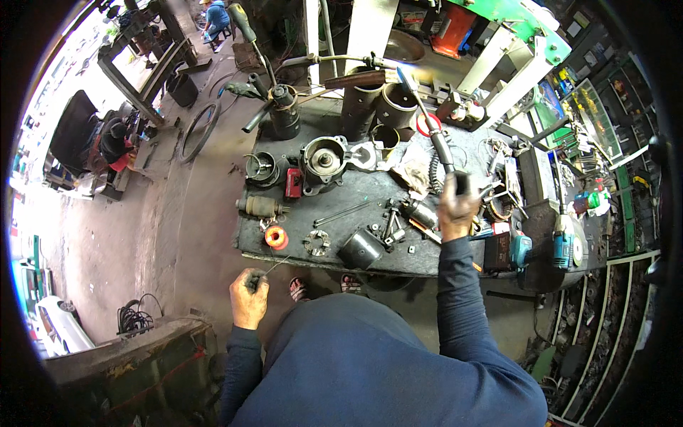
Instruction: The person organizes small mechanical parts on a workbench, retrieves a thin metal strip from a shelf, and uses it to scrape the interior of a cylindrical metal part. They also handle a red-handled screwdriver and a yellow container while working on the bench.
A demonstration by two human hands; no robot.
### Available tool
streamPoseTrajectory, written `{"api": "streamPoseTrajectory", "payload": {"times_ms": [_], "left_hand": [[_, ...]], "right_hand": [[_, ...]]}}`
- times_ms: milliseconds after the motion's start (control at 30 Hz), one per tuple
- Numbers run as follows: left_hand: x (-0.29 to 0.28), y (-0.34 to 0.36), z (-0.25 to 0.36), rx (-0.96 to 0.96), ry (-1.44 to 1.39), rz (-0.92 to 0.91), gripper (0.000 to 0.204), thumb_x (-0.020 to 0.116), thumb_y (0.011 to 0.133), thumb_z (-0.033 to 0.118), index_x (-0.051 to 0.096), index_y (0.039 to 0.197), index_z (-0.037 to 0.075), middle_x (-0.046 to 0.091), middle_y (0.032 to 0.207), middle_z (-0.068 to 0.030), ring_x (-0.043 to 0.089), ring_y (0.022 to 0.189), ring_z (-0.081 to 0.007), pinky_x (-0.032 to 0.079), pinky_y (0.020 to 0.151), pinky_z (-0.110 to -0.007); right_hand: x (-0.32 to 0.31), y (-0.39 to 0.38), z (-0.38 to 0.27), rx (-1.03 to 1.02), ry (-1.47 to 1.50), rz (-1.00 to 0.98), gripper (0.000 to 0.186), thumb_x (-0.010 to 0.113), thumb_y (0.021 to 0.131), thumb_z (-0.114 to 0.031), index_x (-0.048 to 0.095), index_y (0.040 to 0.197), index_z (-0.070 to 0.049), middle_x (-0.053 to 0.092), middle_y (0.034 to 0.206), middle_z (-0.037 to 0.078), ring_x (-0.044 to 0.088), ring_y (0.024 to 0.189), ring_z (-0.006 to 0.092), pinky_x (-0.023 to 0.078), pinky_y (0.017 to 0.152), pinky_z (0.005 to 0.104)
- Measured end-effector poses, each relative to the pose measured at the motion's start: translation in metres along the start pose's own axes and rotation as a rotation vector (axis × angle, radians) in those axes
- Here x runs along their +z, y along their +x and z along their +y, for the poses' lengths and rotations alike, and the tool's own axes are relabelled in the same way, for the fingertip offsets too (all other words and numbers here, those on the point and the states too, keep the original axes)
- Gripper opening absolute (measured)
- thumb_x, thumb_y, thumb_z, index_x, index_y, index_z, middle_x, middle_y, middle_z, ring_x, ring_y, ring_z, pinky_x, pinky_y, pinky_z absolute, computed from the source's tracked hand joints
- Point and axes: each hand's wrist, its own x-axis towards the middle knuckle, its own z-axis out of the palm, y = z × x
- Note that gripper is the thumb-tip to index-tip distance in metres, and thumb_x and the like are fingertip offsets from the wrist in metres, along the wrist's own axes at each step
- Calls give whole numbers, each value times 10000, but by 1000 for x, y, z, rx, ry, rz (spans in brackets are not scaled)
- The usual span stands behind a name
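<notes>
My left hand (249,295), below the bench's front edge, is closed on a thin wire (279,264) that slants up past an orange spool (276,237) and a toothed metal ring (316,243). My right hand (459,206) grips a long torch-like tool (439,146) with a dark handle; its metal neck points away toward upright metal tubes (395,107), with a bluish tip. On the grey bench (274,249) around them lie a metal housing (320,162), a black cylinder (360,248), a red box (293,183) and small steel parts (391,224).
Power tools (567,242) sit at the bench's right, by parts shelves (626,320). A white and green steel frame (498,92) stands behind. One person (114,142) crouches at the left, another (215,21) sits farther back. A rusty metal surface (121,370) is at lower left.
</notes>
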Motion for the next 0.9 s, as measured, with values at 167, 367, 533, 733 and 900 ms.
{"api": "streamPoseTrajectory", "payload": {"times_ms": [167,367,533,733,900], "left_hand": [[0,-15,11,-50,24,-45,69,673,875,16,674,934,-21,643,770,-64,572,682,-108,501,651,-302],[1,-30,19,-25,38,-45,71,676,871,8,672,936,-21,643,777,-72,576,681,-112,501,648,-301],[3,-46,15,-51,2,-23,74,680,883,21,674,943,-22,653,788,-73,593,696,-111,511,662,-300],[3,-50,19,-124,-133,-3,75,676,900,37,682,948,-19,670,788,-63,600,701,-100,518,669,-288],[9,-17,77,75,-10,-139,84,699,887,49,695,939,-17,699,828,-110,655,733,-167,528,689,-315]], "right_hand": [[80,-15,40,-230,-291,-310,598,847,800,-172,581,1294,33,698,1203,261,708,1085,357,550,929,433],[156,41,45,82,-63,-375,784,884,731,-99,475,1391,12,668,1301,217,646,1219,340,502,1032,400],[149,38,86,-56,124,-462,638,820,744,-49,539,1317,-24,700,1214,156,686,1073,321,553,907,410],[104,-18,76,-171,-133,-559,742,897,674,-178,578,1318,5,650,1272,232,638,1194,363,514,1002,435],[88,-62,72,-253,-80,-482,711,882,697,-189,558,1305,-14,629,1227,229,636,1141,414,542,946,452]]}}
